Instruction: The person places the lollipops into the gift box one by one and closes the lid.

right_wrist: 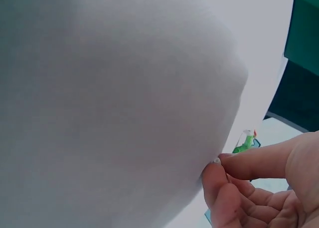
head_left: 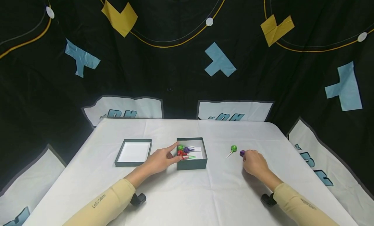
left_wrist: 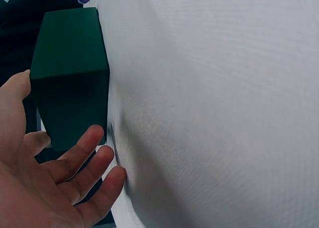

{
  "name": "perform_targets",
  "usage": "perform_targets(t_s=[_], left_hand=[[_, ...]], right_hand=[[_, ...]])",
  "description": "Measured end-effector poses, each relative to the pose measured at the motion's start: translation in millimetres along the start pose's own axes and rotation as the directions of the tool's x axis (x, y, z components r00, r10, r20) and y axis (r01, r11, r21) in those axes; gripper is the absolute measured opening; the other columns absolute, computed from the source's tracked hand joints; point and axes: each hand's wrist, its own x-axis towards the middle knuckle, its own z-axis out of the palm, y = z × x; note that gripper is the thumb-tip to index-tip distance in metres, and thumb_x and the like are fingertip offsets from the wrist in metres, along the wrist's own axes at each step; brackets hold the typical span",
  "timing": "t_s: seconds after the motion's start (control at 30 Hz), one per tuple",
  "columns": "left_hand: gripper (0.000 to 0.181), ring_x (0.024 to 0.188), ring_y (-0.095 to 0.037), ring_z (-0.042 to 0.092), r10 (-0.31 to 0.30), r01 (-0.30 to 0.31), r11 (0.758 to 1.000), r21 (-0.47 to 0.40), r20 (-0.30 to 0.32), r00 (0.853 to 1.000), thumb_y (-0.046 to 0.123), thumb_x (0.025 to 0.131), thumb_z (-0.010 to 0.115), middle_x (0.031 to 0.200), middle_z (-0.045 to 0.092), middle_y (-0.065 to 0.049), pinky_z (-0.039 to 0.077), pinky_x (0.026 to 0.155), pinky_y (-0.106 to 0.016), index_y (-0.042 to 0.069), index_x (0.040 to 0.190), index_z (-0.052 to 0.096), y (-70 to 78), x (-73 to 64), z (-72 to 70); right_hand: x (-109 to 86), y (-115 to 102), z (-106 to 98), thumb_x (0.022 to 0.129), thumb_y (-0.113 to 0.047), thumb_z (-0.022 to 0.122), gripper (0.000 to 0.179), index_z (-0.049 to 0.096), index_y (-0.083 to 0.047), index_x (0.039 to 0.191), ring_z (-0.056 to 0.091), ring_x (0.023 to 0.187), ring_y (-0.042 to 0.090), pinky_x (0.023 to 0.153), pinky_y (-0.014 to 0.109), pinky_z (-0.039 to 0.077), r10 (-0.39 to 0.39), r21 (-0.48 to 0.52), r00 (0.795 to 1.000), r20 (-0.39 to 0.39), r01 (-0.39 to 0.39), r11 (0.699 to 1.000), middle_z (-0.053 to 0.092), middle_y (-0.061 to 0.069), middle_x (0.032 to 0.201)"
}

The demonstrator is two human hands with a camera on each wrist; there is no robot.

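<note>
A small dark green box (head_left: 191, 164) with a white inside holds several lollipops (head_left: 187, 150) in green, purple and red wrappers. At its left wall is my left hand (head_left: 160, 159), thumb and index finger touching the rim; in the left wrist view the other fingers (left_wrist: 89, 180) are spread loosely beside the box (left_wrist: 70, 43). My right hand (head_left: 255, 162) pinches a purple-wrapped lollipop (head_left: 242, 153) by its stick between thumb and index finger. The stick's white end (right_wrist: 217, 160) peeks out between the fingertips. Left of this hand, a green-wrapped lollipop (head_left: 233, 148) lies on the table.
The box's lid (head_left: 133, 164), white inside up, lies left of the box on the white-covered table (head_left: 187, 193). A black curtain (head_left: 163, 76) with tape pieces and strung cords hangs behind the table's far edge.
</note>
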Motion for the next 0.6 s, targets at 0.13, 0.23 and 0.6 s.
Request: perform_targets(t_s=[0.13,0.23,0.6], left_hand=[[0.071,0.068,-0.014,0.056,-0.004,0.004,1.000,-0.004,0.000,1.000,0.049,0.095,0.065,0.090,0.068,-0.001,0.044,0.059,-0.031,0.026,0.157,0.039,-0.2,0.1,0.5],[0.071,0.068,-0.014,0.056,-0.007,0.007,1.000,-0.006,0.003,1.000,0.049,0.095,0.065,0.089,0.068,-0.001,0.044,0.059,-0.031,0.027,0.157,0.039,-0.2,0.0,0.5],[0.071,0.068,-0.013,0.057,-0.001,0.001,1.000,0.003,0.004,1.000,0.050,0.095,0.065,0.091,0.068,-0.002,0.045,0.059,-0.031,0.026,0.156,0.039,-0.5,0.5,0.2]], right_hand=[[0.1,6.6,0.5,0.077,0.008,0.051,0.038,0.033,-0.018,0.055,0.031,0.053,0.015,0.049,0.031,0.027,0.004,-0.014,1.000,-0.008,-0.004,1.000,0.033,-0.002,0.056],[-0.6,11.5,-0.7,0.076,0.008,0.053,0.031,0.042,-0.014,0.057,0.039,0.056,0.018,0.050,0.033,0.032,0.015,-0.008,1.000,-0.002,-0.015,1.000,0.044,0.002,0.060],[-0.3,16.1,-6.7,0.073,0.004,0.056,0.019,0.063,-0.012,0.065,0.051,0.061,0.022,0.052,0.036,0.039,0.030,0.008,0.999,0.023,-0.030,1.000,0.061,0.006,0.071]])
